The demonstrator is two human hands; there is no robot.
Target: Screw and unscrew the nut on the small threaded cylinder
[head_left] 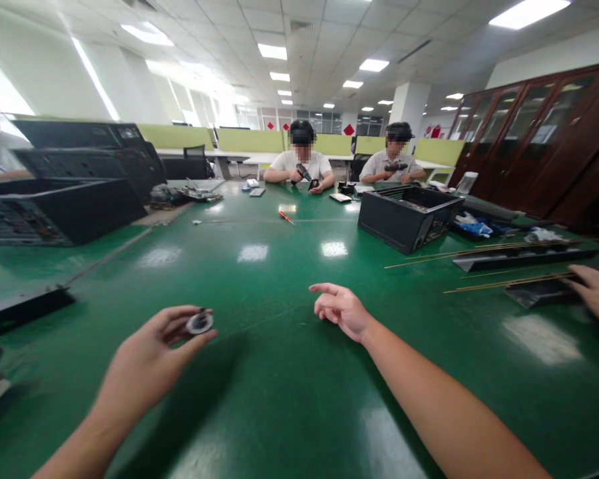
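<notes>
Over the left part of the green table, my left hand (150, 352) is closed between thumb and fingers on a small round part (200, 322), whitish around its rim with a dark centre. Its exact kind is too small to make out. My right hand (340, 310) hovers near the middle with nothing visible in it. The index finger points left, and the other fingers are loosely bent and apart from the thumb. Farther off, beyond both hands, a screwdriver (286, 217) with an orange-red handle lies on the table.
Black computer cases stand at left (104, 209) and right (397, 219). Thin brass-coloured rods (479, 251) lie by dark metal channels (524, 258). A co-worker's hand (596, 293) rests at the right edge. Two people (299, 163) with power drills sit across the table.
</notes>
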